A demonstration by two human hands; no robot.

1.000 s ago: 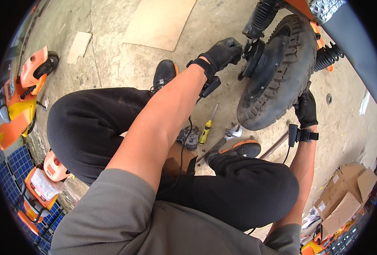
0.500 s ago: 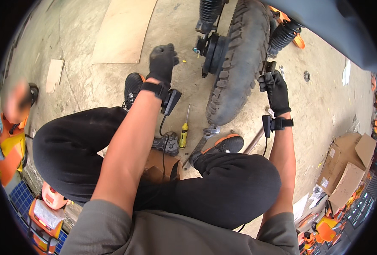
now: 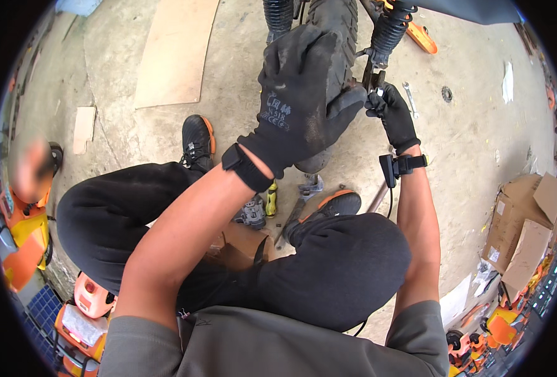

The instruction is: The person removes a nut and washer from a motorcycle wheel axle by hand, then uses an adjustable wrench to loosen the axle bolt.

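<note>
My left hand [image 3: 300, 103], in a black work glove, is spread over the knobby tyre [image 3: 334, 11] of an upright wheel. It hides most of the wheel, and I cannot tell whether the palm touches the rubber. My right hand [image 3: 396, 116], also gloved, is at the wheel's right side by the axle end, below the right spring shock absorber [image 3: 388, 38]. Its fingers are curled around something small that I cannot make out. The left shock absorber [image 3: 278, 19] stands beyond my left fingers.
An open-end wrench [image 3: 411, 100] and a dark ring [image 3: 447, 94] lie right of my right hand. A yellow-handled screwdriver [image 3: 271, 200], an adjustable wrench [image 3: 308, 187] and a metal bar [image 3: 378, 198] are near my feet. A cardboard sheet [image 3: 175, 56] lies left; a cardboard box [image 3: 520, 213] is at right.
My left hand has moved from a fist left of the wheel to a spread hand over the tyre, closer to the camera. My right hand stays by the axle end. The view has shifted.
</note>
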